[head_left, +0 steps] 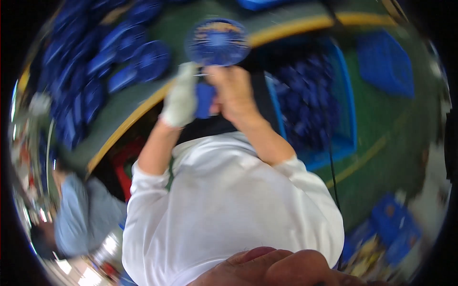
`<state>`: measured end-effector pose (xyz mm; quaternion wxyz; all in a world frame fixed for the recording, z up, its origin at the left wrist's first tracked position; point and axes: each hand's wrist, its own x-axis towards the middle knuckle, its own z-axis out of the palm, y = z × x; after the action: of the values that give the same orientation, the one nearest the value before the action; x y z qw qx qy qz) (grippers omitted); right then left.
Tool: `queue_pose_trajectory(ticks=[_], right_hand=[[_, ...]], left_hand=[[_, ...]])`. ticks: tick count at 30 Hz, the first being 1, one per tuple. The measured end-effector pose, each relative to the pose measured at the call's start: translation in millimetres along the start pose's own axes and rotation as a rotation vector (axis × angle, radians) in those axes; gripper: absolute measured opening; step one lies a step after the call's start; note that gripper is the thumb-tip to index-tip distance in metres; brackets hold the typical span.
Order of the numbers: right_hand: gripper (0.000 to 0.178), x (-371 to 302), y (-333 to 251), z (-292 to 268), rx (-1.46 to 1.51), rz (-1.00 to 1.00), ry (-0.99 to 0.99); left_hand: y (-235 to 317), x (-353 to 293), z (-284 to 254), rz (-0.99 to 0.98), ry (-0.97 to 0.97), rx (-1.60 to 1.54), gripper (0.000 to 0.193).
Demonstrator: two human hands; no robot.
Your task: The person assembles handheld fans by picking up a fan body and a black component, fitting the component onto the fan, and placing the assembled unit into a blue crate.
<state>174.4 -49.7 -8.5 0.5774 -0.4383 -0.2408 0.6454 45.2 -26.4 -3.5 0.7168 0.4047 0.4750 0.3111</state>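
In front of my body, my left hand (180,97), in a white glove, is closed against the side of a blue plastic part (204,101). My bare right hand (234,93) grips the same part from the other side, its fingers bent. Just beyond my fingertips is a round blue disc (218,42) with a spoked centre and yellow-orange marks along its upper side. Motion blur and my fingers hide whether the disc and the blue part are joined.
Many blue round parts (150,61) lie heaped on a yellow-edged green bench (191,21) at left. A light-blue bin (350,109) of small blue pieces stands at right, near a blue crate (385,64). Another person (83,209) is at lower left. A dark cord (332,176) hangs at right.
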Motion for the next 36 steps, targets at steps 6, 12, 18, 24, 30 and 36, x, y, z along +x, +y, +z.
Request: queue_pose_trajectory(ticks=[6,12,18,24,30,36], right_hand=[[0.059,-7.5,13.7,-35.4,-0.444,-0.567,0.04],[0.051,-48.3,31.8,-158.6,-1.187,-0.473,0.507],[0.029,-131.3,117.2,-306.2,-1.36,-0.061,0.8],[0.003,-35.5,16.1,-162.6,-0.979,-0.536,0.47],[0.008,106.5,-131.3,-52.6,-1.224,-1.169,0.097],[0.022,223.5,-163.9,-39.4,-1.973,-0.562,-0.135]], left_hand=[[-36.3,10.0,10.1,0.293,0.039,0.278,0.048],[-17.8,-10.2,1.7,0.822,-0.081,0.8,0.04],[30.7,-27.6,-79.5,1.161,0.6,1.197,0.04],[44.0,-7.6,-126.1,0.876,0.62,1.656,0.045],[54.1,6.6,-117.6,0.812,0.495,1.631,0.041],[50.2,-0.8,-79.8,1.013,0.531,1.592,0.044]])
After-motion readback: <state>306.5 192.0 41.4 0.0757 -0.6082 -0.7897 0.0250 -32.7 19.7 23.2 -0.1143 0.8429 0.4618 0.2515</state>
